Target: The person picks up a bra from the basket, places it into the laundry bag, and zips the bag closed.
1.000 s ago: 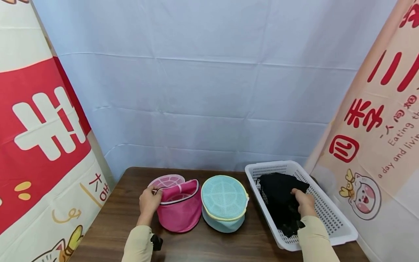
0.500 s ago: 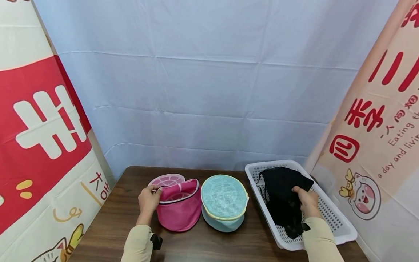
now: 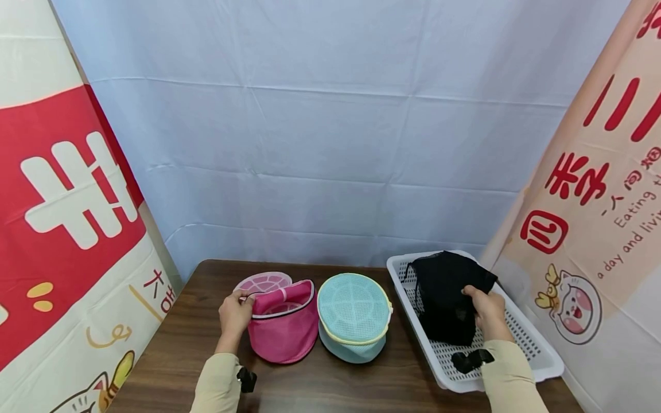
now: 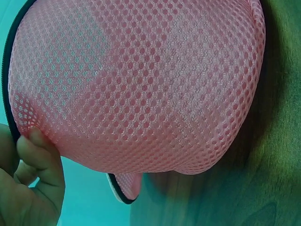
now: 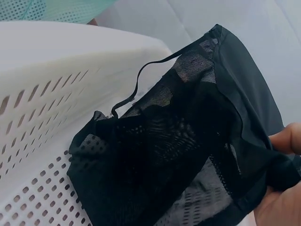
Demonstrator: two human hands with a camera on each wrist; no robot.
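Observation:
My left hand pinches the zippered rim of a pink mesh laundry bag, which stands with its top open on the table. Its round lid is folded back behind. In the left wrist view, thumb and finger grip the mesh beside the black zipper. Over the white basket, my right hand holds a black garment by its right edge. Sheer mesh panels and a thin strap show on the garment in the right wrist view; its lower part hangs within the basket.
Between the pink bag and the basket stands a blue mesh laundry bag with yellow trim, its lid on top. All rest on a dark wooden table. Behind hangs a pale blue cloth, with printed curtains at the sides.
My right hand has shifted slightly right, and the black garment has been drawn up, baring more of the basket's floor at the front. The left hand still holds the pink bag's rim.

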